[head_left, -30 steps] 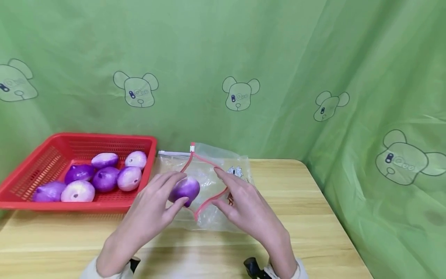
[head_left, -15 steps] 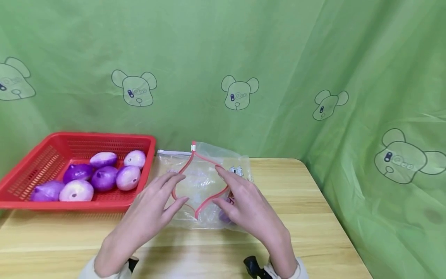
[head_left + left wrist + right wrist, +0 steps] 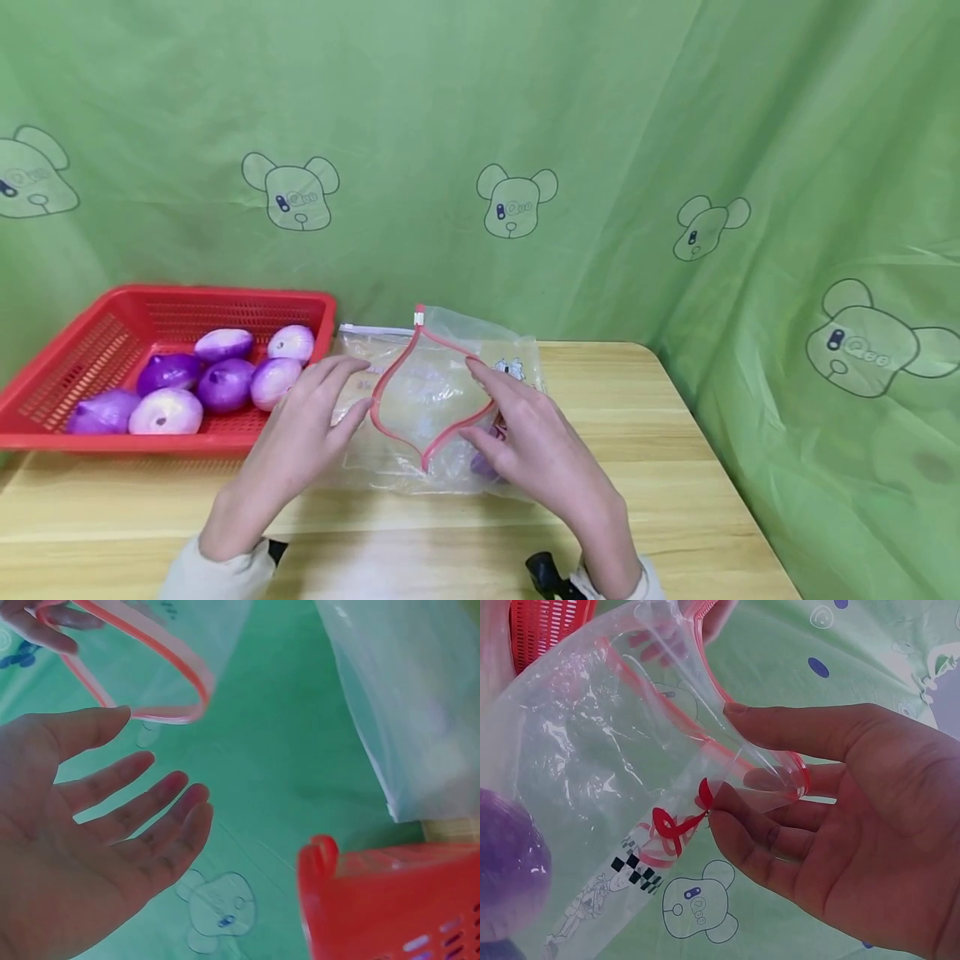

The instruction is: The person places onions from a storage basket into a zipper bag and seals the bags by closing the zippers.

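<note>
A clear zip bag [image 3: 435, 387] with a red-edged mouth stands on the table, its mouth spread wide. My right hand [image 3: 528, 433] holds the right side of that mouth, with the rim between thumb and curled fingers in the right wrist view. Low in the bag, a purple onion [image 3: 510, 862] shows through the plastic, partly out of frame. My left hand [image 3: 300, 433] hovers just left of the mouth, between bag and basket. It is empty, with thumb and fingers spread apart in the left wrist view.
A red plastic basket [image 3: 225, 444] with several purple onions [image 3: 225, 385] stands at the left. Another clear bag with a white zip strip [image 3: 375, 331] lies behind and left of the standing bag. Green cloth [image 3: 420, 125] hangs behind the wooden table [image 3: 637, 392].
An onion by my left hand has gone down through the mouth into the bag. My left hand has since come away from the rim, leftward. My right hand stays at the rim.
</note>
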Available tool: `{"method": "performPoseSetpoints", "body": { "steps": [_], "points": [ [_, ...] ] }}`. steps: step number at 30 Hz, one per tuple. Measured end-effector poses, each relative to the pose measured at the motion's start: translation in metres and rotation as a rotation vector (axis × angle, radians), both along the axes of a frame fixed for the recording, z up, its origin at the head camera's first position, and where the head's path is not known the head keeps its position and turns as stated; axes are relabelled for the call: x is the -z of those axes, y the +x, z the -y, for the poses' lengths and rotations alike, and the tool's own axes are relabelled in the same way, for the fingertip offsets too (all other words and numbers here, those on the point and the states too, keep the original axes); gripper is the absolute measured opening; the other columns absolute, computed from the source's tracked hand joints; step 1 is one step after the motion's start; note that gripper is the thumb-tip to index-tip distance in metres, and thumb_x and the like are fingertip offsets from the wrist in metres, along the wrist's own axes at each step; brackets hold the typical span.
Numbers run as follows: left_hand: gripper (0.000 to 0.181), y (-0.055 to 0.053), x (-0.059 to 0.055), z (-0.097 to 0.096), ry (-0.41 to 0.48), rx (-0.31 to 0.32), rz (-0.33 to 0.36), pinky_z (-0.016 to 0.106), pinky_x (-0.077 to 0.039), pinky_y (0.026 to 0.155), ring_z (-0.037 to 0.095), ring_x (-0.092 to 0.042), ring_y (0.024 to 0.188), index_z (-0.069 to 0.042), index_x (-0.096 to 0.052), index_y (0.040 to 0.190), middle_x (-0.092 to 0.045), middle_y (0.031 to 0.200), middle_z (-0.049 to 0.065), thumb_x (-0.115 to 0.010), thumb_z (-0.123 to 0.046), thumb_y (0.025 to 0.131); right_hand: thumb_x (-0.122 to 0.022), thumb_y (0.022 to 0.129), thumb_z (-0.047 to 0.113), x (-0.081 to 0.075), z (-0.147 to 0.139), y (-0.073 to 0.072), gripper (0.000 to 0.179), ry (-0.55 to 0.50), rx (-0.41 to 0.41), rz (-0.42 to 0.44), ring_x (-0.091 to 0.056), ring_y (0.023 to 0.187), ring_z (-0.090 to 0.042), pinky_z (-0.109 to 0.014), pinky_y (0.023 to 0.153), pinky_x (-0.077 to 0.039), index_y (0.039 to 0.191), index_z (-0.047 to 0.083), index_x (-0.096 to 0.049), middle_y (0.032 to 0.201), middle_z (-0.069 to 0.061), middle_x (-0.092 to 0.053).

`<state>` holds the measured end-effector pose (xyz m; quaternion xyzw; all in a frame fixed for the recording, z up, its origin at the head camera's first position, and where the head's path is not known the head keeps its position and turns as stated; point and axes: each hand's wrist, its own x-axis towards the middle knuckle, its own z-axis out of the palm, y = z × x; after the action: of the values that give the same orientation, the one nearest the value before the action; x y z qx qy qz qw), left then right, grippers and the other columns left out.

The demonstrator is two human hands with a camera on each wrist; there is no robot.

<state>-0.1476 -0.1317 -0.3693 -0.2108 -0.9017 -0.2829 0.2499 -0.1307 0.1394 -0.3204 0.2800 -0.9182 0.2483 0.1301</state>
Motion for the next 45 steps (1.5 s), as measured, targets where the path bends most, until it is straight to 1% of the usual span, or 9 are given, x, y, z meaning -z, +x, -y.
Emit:
{"method": "performPoseSetpoints", "body": {
  "steps": [5,10,14,22,27,32,37,40,45],
  "points": [
    [0.036,-0.009,0.007,0.013,0.036,-0.024,-0.01,0.054,-0.044,0.102,0.038,-0.056,0.118,0.002,-0.062,0.122,-0.062,0.124,0.019,-0.072,-0.009,0.089,-0.083,0.082,0.02,-0.001,0.0,0.0,0.074,0.004,0.007,-0.002,-0.053,0.075,-0.007,-0.022,0.068,-0.05,0.146,0.006,-0.049,0.118,-0.003,-0.065],
    [0.034,-0.02,0.014,0.03,0.073,-0.068,-0.029,0.054,-0.045,0.097,0.038,-0.057,0.112,0.002,-0.063,0.12,-0.062,0.121,0.02,-0.071,-0.002,0.087,-0.083,0.082,0.02,-0.001,0.0,0.0,0.074,0.004,0.007,-0.002,-0.054,0.077,-0.008,-0.023,0.07,-0.051,0.146,0.005,-0.049,0.126,-0.005,-0.064],
    [0.032,-0.028,0.023,0.047,0.099,-0.112,-0.05,0.056,-0.043,0.096,0.042,-0.056,0.108,0.004,-0.063,0.117,-0.063,0.119,0.022,-0.069,0.0,0.086,-0.083,0.082,0.02,-0.001,-0.001,0.0,0.074,0.001,0.006,0.006,-0.054,0.075,-0.008,-0.022,0.067,-0.05,0.146,0.005,-0.049,0.121,-0.005,-0.065],
    [0.035,-0.037,0.038,0.08,0.103,-0.226,0.004,0.064,-0.037,0.098,0.05,-0.049,0.116,0.006,-0.061,0.12,-0.056,0.121,0.029,-0.067,-0.001,0.086,-0.083,0.082,0.02,0.0,-0.002,0.0,0.073,0.001,0.004,0.0,-0.056,0.08,-0.009,-0.025,0.072,-0.052,0.145,0.005,-0.049,0.132,-0.007,-0.062],
    [0.038,-0.038,0.042,0.088,0.063,-0.239,0.097,0.067,-0.034,0.102,0.055,-0.044,0.122,0.008,-0.058,0.125,-0.05,0.131,0.034,-0.066,-0.002,0.089,-0.083,0.083,0.021,0.0,-0.003,0.0,0.072,0.001,0.005,-0.003,-0.056,0.084,-0.009,-0.027,0.075,-0.053,0.145,0.005,-0.05,0.136,-0.007,-0.06],
    [0.046,-0.037,0.042,0.091,0.001,-0.239,0.277,0.069,-0.029,0.107,0.056,-0.035,0.132,0.009,-0.051,0.136,-0.037,0.145,0.037,-0.061,-0.009,0.095,-0.083,0.083,0.021,0.001,-0.003,0.0,0.072,0.001,0.005,-0.008,-0.057,0.088,-0.009,-0.028,0.078,-0.053,0.145,0.005,-0.05,0.138,-0.007,-0.059],
    [0.055,-0.034,0.039,0.092,-0.067,-0.221,0.452,0.07,-0.029,0.106,0.055,-0.034,0.133,0.008,-0.042,0.144,-0.036,0.147,0.035,-0.062,-0.012,0.096,-0.082,0.083,0.021,0.001,-0.003,0.0,0.072,0.001,0.009,-0.003,-0.057,0.085,-0.009,-0.027,0.076,-0.053,0.145,0.005,-0.05,0.137,-0.007,-0.06],
    [0.057,-0.033,0.038,0.091,-0.087,-0.226,0.481,0.071,-0.034,0.102,0.055,-0.041,0.127,0.007,-0.042,0.144,-0.041,0.14,0.036,-0.064,-0.012,0.095,-0.082,0.083,0.021,0.0,-0.002,0.0,0.071,0.001,0.009,-0.001,-0.056,0.085,-0.009,-0.027,0.076,-0.052,0.145,0.005,-0.05,0.137,-0.007,-0.059],
    [0.041,-0.032,0.038,0.089,-0.076,-0.252,0.437,0.066,-0.046,0.087,0.049,-0.051,0.105,0.0,-0.057,0.127,-0.046,0.12,0.031,-0.069,-0.01,0.09,-0.082,0.083,0.021,0.001,-0.002,0.0,0.071,0.002,0.01,-0.001,-0.055,0.084,-0.009,-0.026,0.075,-0.052,0.145,0.005,-0.05,0.137,-0.007,-0.06]
  ]
}}
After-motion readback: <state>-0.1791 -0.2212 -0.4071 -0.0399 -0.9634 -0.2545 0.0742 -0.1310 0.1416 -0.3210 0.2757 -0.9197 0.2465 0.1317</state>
